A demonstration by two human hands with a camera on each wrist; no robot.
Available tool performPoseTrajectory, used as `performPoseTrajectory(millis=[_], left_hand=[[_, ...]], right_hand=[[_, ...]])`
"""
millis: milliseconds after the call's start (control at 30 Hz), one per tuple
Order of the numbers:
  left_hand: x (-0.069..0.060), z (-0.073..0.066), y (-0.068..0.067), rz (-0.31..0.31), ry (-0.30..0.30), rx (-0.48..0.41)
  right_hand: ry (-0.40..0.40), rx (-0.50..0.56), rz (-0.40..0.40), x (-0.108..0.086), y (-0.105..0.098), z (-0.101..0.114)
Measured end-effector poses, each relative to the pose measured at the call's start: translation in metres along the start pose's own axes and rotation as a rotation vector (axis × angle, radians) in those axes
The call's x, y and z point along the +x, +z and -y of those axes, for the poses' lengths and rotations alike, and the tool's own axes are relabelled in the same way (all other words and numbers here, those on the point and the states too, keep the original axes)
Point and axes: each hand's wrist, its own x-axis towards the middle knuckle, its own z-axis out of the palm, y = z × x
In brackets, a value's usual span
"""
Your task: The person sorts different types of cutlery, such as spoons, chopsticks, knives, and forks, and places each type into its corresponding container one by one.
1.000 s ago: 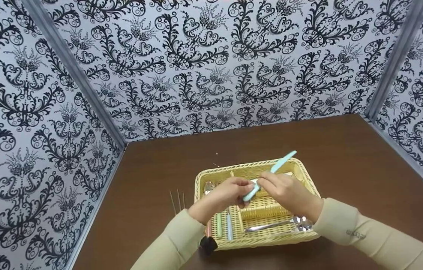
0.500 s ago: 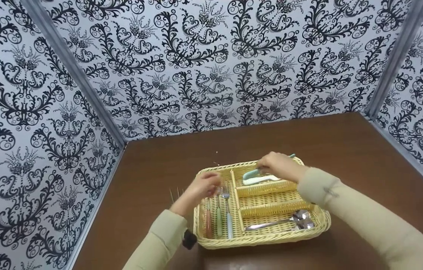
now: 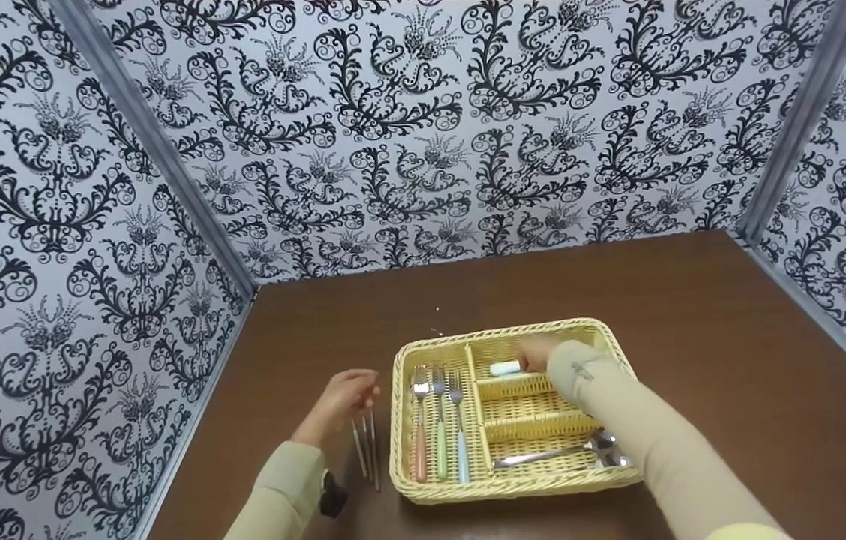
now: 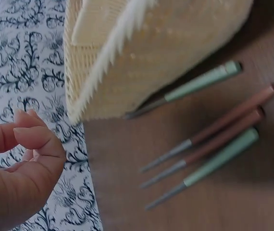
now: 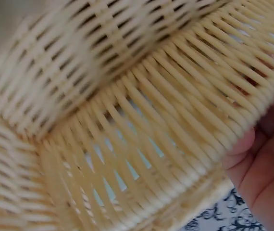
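Note:
A yellow wicker cutlery basket [image 3: 513,491] sits on the table. My right hand [image 3: 535,354] reaches into its rear compartment, beside a white handle [image 3: 505,368]. Through the wicker divider [image 5: 175,120] in the right wrist view, pale mint blades [image 5: 139,166] show. My right fingertips are hidden there, so their hold is unclear. My left hand [image 3: 344,397] hovers left of the basket with fingers loosely curled, holding nothing. Below it, several chopsticks [image 3: 367,450] with green and reddish-brown handles lie on the table; the left wrist view shows a green chopstick [image 4: 204,81] nearest the basket.
Three forks [image 3: 442,427] with pink, green and blue handles lie in the basket's left compartment. Shiny metal spoons [image 3: 543,455] lie in the front compartment, partly behind my right sleeve. Patterned walls [image 3: 423,150] enclose the brown table [image 3: 318,322].
Both hands held a mint knife above the basket. My left hand released it and moved left. My right hand lowered the knife into the rear compartment and now sits deeper there.

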Motion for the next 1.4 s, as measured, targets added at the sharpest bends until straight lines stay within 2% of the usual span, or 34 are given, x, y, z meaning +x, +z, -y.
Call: performPoseTrajectory(millis=[67,100,300,433,533,700,800,867,1033,1100,1233,1400], left_hand=[[0.0,0.003,-0.005,-0.017,-0.01,0.018],[0.0,0.005,-0.008,-0.024,-0.015,0.022],[0.003,0.013,-0.014,-0.034,-0.021,-0.014],[0.004,0.014,-0.015,-0.038,-0.022,-0.035],[0.002,0.013,-0.016,-0.065,-0.023,0.004],[-0.006,0.017,-0.021,-0.111,-0.043,0.102],[-0.01,0.025,-0.024,-0.114,-0.057,0.108],[-0.013,0.03,-0.025,-0.114,-0.066,0.178],[-0.019,0.044,-0.029,-0.118,-0.046,0.456],[-0.021,0.051,-0.031,-0.123,-0.023,0.51],[-0.021,0.065,-0.03,-0.144,-0.035,0.52],[-0.018,0.077,-0.024,-0.202,-0.082,0.506]], right_hand=[[0.056,-0.033,0.003,0.003,0.003,-0.002],[0.022,-0.101,0.006,0.006,0.004,-0.004],[0.012,-0.306,-0.006,0.016,0.011,-0.005],[0.042,-0.323,-0.083,0.014,0.013,-0.004],[-0.006,-0.263,-0.178,0.004,0.004,-0.001],[-0.129,-0.177,-0.359,-0.032,-0.036,0.009],[-0.144,-0.187,-0.429,-0.062,-0.056,0.002],[-0.15,-0.186,-0.454,-0.083,-0.064,-0.008],[-0.146,-0.213,-0.519,-0.131,-0.065,-0.038],[-0.125,-0.206,-0.519,-0.145,-0.062,-0.049],[-0.061,-0.162,-0.486,-0.166,-0.055,-0.07],[0.004,-0.115,-0.446,-0.178,-0.043,-0.091]])
